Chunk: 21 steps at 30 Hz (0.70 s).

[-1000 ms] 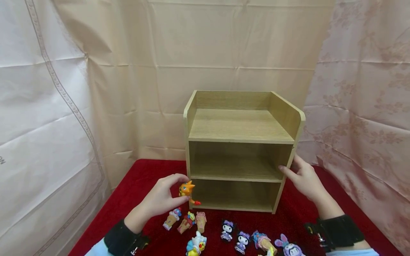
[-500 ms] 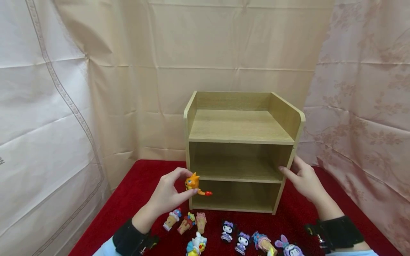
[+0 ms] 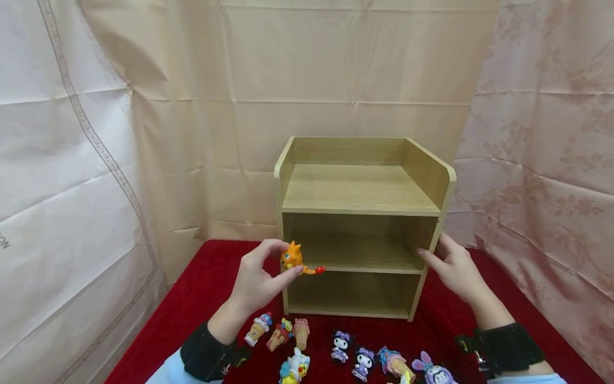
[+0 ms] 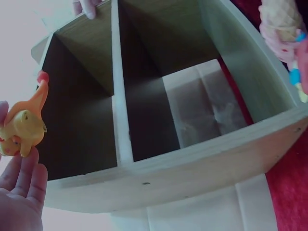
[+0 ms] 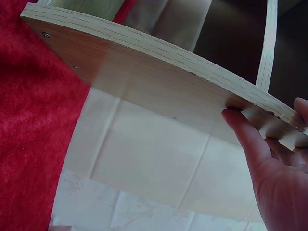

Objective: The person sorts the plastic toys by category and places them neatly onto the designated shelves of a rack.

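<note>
My left hand (image 3: 259,280) pinches a small orange toy figure (image 3: 292,256) between thumb and fingers, in front of the shelf's left side panel. The figure has spiky hair and a red-tipped tail that sticks out to the right; its yellow belly shows in the left wrist view (image 4: 26,127). The wooden shelf (image 3: 364,189) stands upright with an open top tray and two open compartments below. On its right side panel, at middle-compartment height, my right hand (image 3: 455,272) keeps its grip, thumb on the front edge and fingers along the outer face. Part of those fingers is hidden behind the panel.
Before the shelf, several toys lie on the red cloth (image 3: 211,277): ice-cream-cone figures (image 3: 301,333) on the left, a yellow figure in a white hood (image 3: 293,367), black-and-purple figures (image 3: 340,346), and a purple rabbit-eared one (image 3: 434,369). Cream curtains (image 3: 336,69) hang behind.
The left hand has risen and moved slightly right with the orange figure, from bottom-compartment height to about the middle board. The right hand has stayed on the side panel.
</note>
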### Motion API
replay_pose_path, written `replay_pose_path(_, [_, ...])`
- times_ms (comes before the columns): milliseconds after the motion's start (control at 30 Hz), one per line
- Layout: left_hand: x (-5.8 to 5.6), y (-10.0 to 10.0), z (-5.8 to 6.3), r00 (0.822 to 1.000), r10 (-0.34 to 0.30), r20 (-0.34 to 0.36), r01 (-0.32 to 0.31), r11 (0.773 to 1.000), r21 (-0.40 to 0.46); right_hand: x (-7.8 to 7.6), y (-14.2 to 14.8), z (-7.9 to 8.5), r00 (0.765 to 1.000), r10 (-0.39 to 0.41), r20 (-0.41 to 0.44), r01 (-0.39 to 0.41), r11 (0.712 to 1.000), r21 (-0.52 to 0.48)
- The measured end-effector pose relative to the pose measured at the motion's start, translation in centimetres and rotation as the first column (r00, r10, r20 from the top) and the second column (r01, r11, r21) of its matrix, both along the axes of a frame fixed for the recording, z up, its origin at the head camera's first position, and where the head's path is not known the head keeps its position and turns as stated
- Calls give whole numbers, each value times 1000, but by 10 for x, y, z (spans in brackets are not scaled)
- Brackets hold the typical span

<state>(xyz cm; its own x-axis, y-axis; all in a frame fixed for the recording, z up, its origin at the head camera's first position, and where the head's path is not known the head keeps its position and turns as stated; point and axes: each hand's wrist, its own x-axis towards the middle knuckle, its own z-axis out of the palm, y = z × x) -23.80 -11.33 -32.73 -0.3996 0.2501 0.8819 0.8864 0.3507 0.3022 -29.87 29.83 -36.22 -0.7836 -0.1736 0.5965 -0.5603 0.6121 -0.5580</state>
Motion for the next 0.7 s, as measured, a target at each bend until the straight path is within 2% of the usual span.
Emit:
replay_pose_path(267, [-3,11,11,997,-31,-73,32,999,11,0,1,-1,1000,1,-7,-1,1000,0])
replay_pose_path(533, [-25,12,3,993,-17,-121,19,1000,17,0,0,0,1000,7,-4,-7,1000,-2])
replay_pose_path(700, [-31,14,10,990,6,-142,-4,1000,16,0,1,0,1000,6,1,-6,1000,-1])
